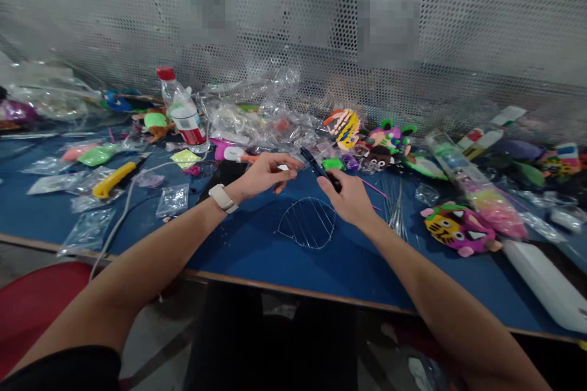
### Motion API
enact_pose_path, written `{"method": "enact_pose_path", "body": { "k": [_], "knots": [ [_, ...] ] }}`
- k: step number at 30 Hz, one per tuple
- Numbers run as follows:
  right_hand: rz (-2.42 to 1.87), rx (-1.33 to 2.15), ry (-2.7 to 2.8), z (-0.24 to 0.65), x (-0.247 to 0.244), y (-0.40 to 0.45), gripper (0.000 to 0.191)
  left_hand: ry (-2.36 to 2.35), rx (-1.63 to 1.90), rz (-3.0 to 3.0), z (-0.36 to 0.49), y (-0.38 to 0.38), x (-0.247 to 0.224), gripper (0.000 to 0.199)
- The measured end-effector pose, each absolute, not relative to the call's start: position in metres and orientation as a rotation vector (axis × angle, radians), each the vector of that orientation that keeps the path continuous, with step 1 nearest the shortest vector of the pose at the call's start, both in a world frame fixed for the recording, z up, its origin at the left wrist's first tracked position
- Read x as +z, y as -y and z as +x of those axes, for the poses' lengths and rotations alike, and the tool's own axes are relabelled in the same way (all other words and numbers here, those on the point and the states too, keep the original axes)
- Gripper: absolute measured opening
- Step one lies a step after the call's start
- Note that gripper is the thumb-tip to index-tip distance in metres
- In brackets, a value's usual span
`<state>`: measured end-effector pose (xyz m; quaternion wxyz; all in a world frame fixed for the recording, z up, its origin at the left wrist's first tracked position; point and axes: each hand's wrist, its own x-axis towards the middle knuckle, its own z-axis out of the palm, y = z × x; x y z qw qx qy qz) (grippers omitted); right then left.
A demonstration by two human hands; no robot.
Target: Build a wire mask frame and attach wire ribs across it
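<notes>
My right hand (347, 197) is closed around a dark hand tool (316, 164), whose tip points up and to the left. Just left of the tool, my left hand (268, 176) pinches a thin wire (321, 153) that runs past the tool's jaws. Below both hands, a leaf-shaped wire frame (308, 223) with several slanting wires across it lies flat on the blue table (257, 250). A bundle of straight wires (396, 211) rests beside my right wrist.
A red-capped bottle (187, 119) stands at the back left. On the left lies a yellow-handled cutter (114, 179) near a white cable (126, 211). Colourful clay figures, including a purple and yellow one (460, 229), and plastic bags (270, 122) cover the back and right. A white case (543, 284) sits far right.
</notes>
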<state>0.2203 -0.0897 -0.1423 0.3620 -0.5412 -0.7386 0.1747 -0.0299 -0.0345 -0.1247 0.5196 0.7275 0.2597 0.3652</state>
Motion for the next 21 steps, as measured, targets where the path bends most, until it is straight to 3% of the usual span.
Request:
{"method": "enact_pose_path", "body": {
  "k": [6,11,17,21],
  "knots": [
    [-1.358,0.51,1.914,0.218,-0.141,0.092,0.063,-0.537,0.894,1.631,-0.034,0.024,-0.132,0.02],
    [-1.328,0.529,1.956,0.216,-0.139,0.095,0.057,-0.445,0.914,1.556,-0.037,0.023,-0.127,0.052],
    [-1.308,0.558,2.06,0.211,-0.138,0.098,0.051,-0.391,0.722,1.571,-0.037,0.029,-0.125,0.036],
    [-1.325,0.551,2.094,0.211,-0.139,0.098,0.05,-0.421,0.676,1.535,-0.038,0.028,-0.127,0.035]
  ]
}}
